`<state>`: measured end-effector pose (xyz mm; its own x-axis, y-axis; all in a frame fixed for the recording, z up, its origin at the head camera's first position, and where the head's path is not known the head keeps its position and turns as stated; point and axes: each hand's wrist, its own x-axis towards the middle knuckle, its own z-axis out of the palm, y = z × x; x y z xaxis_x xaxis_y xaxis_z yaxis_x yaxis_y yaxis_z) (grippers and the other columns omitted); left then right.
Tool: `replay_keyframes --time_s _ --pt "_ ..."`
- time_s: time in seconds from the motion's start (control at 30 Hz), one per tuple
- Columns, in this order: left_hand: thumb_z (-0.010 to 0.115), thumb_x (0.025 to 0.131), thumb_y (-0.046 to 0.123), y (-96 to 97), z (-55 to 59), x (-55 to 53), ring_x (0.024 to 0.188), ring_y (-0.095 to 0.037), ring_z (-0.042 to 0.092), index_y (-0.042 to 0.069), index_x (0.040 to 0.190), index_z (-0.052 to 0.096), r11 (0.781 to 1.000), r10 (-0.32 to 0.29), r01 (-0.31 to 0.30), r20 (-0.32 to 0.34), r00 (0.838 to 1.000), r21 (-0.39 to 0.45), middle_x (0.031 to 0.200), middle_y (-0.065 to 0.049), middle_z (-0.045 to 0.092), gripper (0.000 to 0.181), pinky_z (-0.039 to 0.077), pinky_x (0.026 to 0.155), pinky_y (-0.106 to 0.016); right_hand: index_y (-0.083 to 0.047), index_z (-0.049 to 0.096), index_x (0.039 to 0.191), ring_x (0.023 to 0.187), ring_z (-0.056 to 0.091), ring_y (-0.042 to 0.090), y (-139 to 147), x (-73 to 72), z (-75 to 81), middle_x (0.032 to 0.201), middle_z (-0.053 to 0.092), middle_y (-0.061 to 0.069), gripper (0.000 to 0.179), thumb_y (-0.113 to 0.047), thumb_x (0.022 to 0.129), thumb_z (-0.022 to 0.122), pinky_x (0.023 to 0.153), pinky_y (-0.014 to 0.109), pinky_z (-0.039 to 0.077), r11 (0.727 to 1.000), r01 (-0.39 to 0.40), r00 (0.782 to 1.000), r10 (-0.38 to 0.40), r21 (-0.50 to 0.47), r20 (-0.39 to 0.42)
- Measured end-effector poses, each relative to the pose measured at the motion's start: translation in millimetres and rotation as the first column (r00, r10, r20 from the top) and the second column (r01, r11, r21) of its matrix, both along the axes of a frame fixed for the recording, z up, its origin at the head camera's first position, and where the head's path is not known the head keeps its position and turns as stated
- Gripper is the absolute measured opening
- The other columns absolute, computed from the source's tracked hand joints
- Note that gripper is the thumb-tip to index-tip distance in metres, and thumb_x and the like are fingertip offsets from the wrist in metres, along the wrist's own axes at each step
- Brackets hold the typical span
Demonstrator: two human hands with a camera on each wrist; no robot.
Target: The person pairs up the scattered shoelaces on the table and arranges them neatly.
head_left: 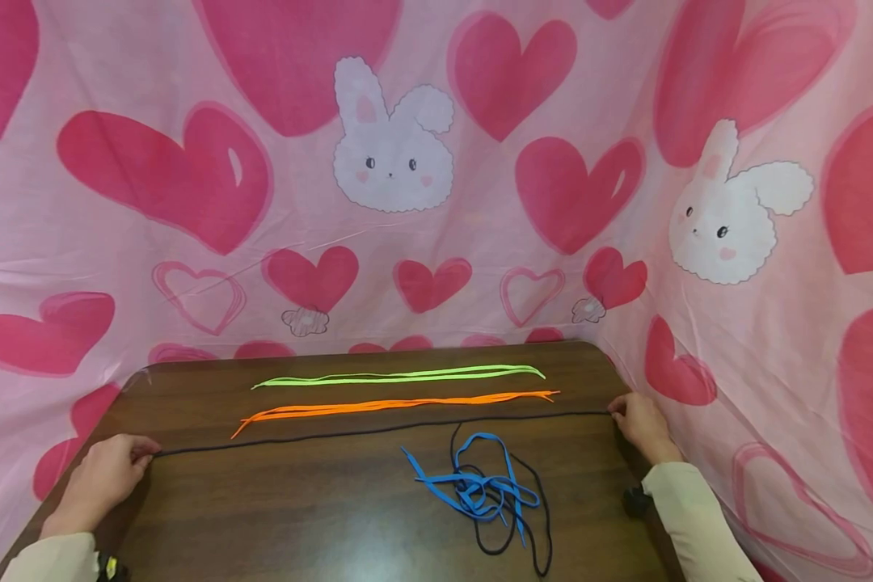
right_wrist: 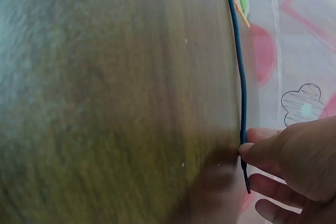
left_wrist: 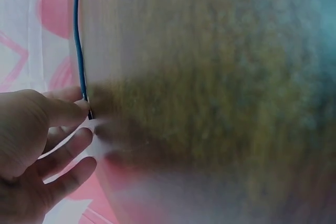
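A dark shoelace point(head_left: 378, 431) runs nearly straight across the table, stretched between both hands. At the table's left side my left hand point(head_left: 109, 477) pinches one end between thumb and finger; the left wrist view shows the short tip of the lace point(left_wrist: 80, 51) poking out below the grip. On the right side my right hand point(head_left: 643, 424) pinches the opposite end, and the right wrist view shows the narrow tip of the lace point(right_wrist: 248, 182) hanging past the fingertips. Beyond it lie an orange shoelace point(head_left: 393, 403) and a neon green shoelace point(head_left: 407, 377), each folded lengthwise.
A tangled blue shoelace point(head_left: 498, 485) lies on the brown table point(head_left: 298, 501), nearer than the stretched lace. Another dark lace point(head_left: 548, 525) loops through and around it. A pink heart-and-rabbit cloth point(head_left: 480, 218) hangs behind and beside the table.
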<state>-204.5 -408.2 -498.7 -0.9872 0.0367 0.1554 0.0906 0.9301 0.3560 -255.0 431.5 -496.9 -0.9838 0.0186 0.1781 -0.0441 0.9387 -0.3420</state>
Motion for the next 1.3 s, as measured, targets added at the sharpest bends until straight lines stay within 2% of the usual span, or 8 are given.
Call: replay_keyframes --time_s 0.4,0.53,0.63,0.73,0.87,0.97,1.13,1.3 --pt "0.067 0.083 -0.001 3.5 1.8 1.2 0.086 -0.055 0.064 0.001 0.09 0.074 1.0 0.028 -0.028 0.013 1.0 -0.014 0.094 -0.028 0.071 0.01 0.046 0.054 -0.059 0.005 0.073 0.089 0.087 0.067 0.042 -4.6 4.9 1.7 0.09 0.073 0.022 0.008 0.006 0.083 0.068 0.083 0.057 0.052 0.999 -0.047 0.997 0.047 0.004 -0.053" --pt "0.071 0.083 0.003 17.8 10.7 3.5 0.081 -0.048 0.066 0.0 0.095 0.073 0.999 0.033 -0.031 -0.088 0.996 0.02 0.09 -0.025 0.071 0.013 0.048 0.055 -0.053 0.004 0.074 0.094 0.085 0.068 0.036 -26.2 11.3 11.7 0.092 0.074 0.019 0.01 -0.001 0.087 0.07 0.081 0.055 0.053 0.997 -0.075 0.997 0.074 -0.012 -0.031" --pt "0.074 0.085 0.004 39.7 23.9 3.1 0.074 -0.03 0.068 -0.002 0.098 0.074 0.997 -0.014 0.027 -0.164 0.986 0.076 0.086 -0.018 0.073 0.015 0.05 0.058 -0.041 0.0 0.075 0.096 0.081 0.067 0.026 -52.7 19.2 20.6 0.091 0.074 0.011 0.011 -0.009 0.091 0.071 0.078 0.048 0.054 0.989 -0.127 0.99 0.13 -0.071 0.046" --pt "0.074 0.087 0.002 70.3 39.9 0.9 0.072 -0.015 0.065 -0.001 0.1 0.074 0.983 -0.111 0.134 -0.176 0.978 0.123 0.088 -0.013 0.075 0.013 0.052 0.061 -0.031 -0.004 0.074 0.095 0.077 0.061 0.017 -80.3 27.4 28.0 0.086 0.071 0.003 0.014 -0.018 0.093 0.072 0.072 0.037 0.053 0.963 -0.214 0.959 0.238 -0.162 0.154" --pt "0.074 0.089 0.003 115.5 60.1 1.8 0.073 -0.008 0.064 0.002 0.102 0.075 0.956 -0.221 0.247 -0.164 0.961 0.158 0.09 -0.006 0.075 0.013 0.055 0.065 -0.03 -0.004 0.071 0.098 0.074 0.054 0.011 -110.7 37.3 29.4 0.082 0.063 -0.002 0.023 -0.026 0.093 0.074 0.067 0.026 0.048 0.903 -0.344 0.87 0.41 -0.256 0.276" --pt "0.075 0.09 0.005 145.6 72.3 6.3 0.076 -0.007 0.062 0.006 0.103 0.076 0.941 -0.274 0.302 -0.179 0.945 0.154 0.091 -0.001 0.075 0.013 0.057 0.071 -0.036 -0.003 0.068 0.1 0.076 0.052 0.01 -128.8 42.0 26.0 0.084 0.061 -0.001 0.025 -0.023 0.09 0.079 0.068 0.024 0.046 0.861 -0.417 0.813 0.497 -0.291 0.303" --pt "0.075 0.091 0.008 185.6 90.7 15.2 0.088 -0.016 0.068 0.008 0.106 0.076 0.917 -0.344 0.366 -0.152 0.927 0.16 0.099 0.0 0.075 0.015 0.058 0.082 -0.049 -0.003 0.068 0.088 0.069 0.05 0.008 -147.5 45.6 20.1 0.077 0.06 0.0 0.01 -0.004 0.085 0.078 0.063 0.023 0.045 0.834 -0.451 0.794 0.537 -0.317 0.286" --pt "0.075 0.091 0.009 218.5 109.8 26.9 0.092 -0.018 0.069 0.01 0.106 0.077 0.909 -0.372 0.396 -0.18 0.911 0.129 0.1 0.002 0.075 0.015 0.058 0.081 -0.044 -0.008 0.067 0.079 0.066 0.049 0.009 -152.9 51.3 22.2 0.073 0.059 -0.004 0.014 0.003 0.088 0.07 0.061 0.025 0.044 0.857 -0.443 0.796 0.512 -0.264 0.324"
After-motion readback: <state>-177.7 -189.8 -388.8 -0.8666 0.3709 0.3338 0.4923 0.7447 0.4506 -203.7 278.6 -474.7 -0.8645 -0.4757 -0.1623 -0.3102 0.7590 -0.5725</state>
